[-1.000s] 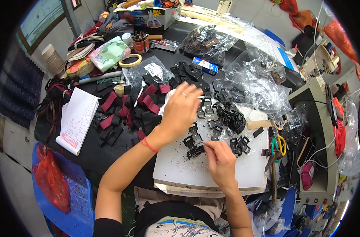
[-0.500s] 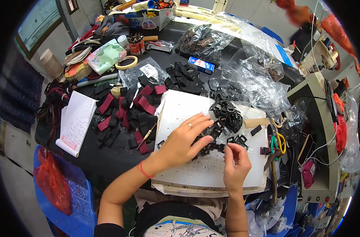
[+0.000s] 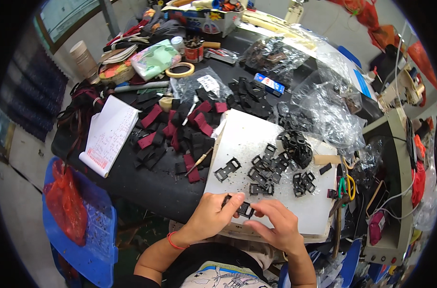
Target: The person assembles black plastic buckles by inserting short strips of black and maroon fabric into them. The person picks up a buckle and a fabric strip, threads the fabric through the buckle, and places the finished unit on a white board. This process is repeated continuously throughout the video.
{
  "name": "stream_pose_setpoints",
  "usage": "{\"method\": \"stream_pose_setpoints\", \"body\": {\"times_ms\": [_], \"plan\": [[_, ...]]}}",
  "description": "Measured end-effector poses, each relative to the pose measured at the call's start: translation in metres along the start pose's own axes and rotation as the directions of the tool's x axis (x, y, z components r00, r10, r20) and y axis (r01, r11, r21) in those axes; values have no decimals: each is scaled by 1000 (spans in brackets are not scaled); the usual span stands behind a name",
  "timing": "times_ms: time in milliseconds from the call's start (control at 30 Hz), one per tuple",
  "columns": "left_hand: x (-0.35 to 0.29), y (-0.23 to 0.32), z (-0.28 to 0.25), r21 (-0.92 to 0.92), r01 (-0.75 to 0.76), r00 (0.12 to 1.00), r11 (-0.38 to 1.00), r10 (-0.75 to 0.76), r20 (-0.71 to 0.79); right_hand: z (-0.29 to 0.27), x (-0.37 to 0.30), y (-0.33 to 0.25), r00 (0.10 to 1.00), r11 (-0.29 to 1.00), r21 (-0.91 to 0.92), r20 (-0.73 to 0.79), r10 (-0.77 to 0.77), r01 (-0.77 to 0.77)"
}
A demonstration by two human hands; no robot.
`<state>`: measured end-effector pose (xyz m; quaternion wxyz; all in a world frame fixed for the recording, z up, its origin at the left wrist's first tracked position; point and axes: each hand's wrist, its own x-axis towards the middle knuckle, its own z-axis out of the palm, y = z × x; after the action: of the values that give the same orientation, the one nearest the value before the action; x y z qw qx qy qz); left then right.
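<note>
My left hand (image 3: 214, 217) and my right hand (image 3: 275, 224) meet at the near edge of a white board (image 3: 249, 139), both pinching one small black plastic buckle piece (image 3: 243, 209). A red band circles my left wrist. Just beyond my hands, several more black buckle pieces (image 3: 262, 170) lie scattered on the board, with a single one (image 3: 227, 169) to their left and a heap of them (image 3: 296, 146) further back on the right.
Black and dark red strap pieces (image 3: 176, 130) cover the black table left of the board. An open notebook (image 3: 108, 135) lies at the left edge. Clear plastic bags (image 3: 326, 110) sit behind the board, scissors (image 3: 345, 185) at its right. A blue stool with a red bag (image 3: 65, 204) stands below left.
My left hand has drawn back from the buckle heap toward me, and both hands have come together at the board's near edge on one buckle piece.
</note>
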<state>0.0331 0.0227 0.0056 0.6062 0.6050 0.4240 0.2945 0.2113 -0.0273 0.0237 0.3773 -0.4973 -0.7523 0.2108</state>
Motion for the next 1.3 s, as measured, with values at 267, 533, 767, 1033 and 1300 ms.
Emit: {"method": "stream_pose_setpoints", "body": {"times_ms": [267,533,767,1033,1300], "plan": [[-3,-2,12,51,-187,962,981,194,-195,36,-9,5,961,998,-65,-274,-31,13],[-8,-13,0,127,-285,953,950,295,-74,18,17,-13,980,978,-203,-201,3,-44],[-22,-8,-19,84,-18,1000,996,17,14,29,3,-1,988,976,-160,-32,-152,145],[-23,-9,-34,117,9,989,993,-26,143,20,2,0,982,990,16,127,-142,142],[10,-24,-69,518,-99,848,850,344,-403,26,-8,10,994,1000,-15,-106,14,-15]]}}
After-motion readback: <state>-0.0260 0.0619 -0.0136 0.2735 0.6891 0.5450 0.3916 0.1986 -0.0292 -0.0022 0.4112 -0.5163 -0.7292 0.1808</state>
